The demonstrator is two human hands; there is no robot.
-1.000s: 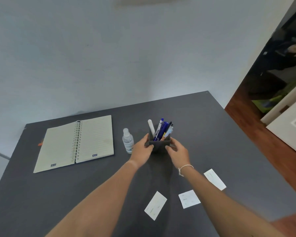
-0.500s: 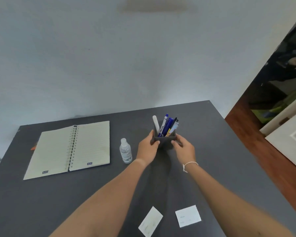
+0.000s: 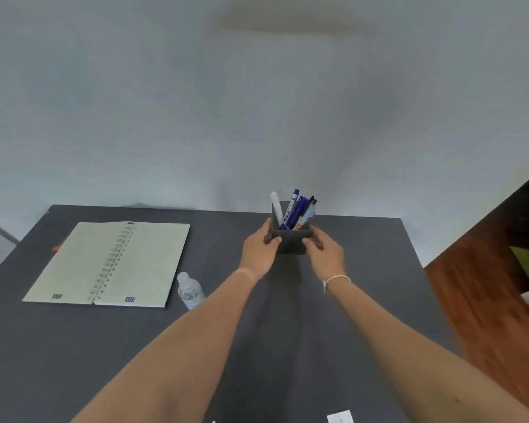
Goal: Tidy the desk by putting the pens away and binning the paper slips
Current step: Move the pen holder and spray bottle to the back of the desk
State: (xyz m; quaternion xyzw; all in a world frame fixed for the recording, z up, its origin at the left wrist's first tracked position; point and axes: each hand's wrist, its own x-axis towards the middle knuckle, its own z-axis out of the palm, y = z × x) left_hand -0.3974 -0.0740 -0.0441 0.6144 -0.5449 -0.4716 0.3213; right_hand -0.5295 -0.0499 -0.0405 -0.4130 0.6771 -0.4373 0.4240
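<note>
Pen holder (image 3: 290, 241) sits between both hands at the desk's (image 3: 74, 346) far edge, 12 o'clock from the body. Left hand (image 3: 258, 251) grips its 9 o'clock wall, right hand (image 3: 326, 253) its 3 o'clock wall. Pens (image 3: 295, 209) stand near-upright inside. Paper slip (image 3: 340, 418) lies at 6 o'clock, well apart, nearer the right arm.

Both my arms reach straight out ahead, hands side by side.

My left hand (image 3: 258, 251) and right hand (image 3: 326, 254) face each other, palms inward, fingers curled and thumbs forward, gripping one dark box between them; a thin white band circles my right wrist.
</note>
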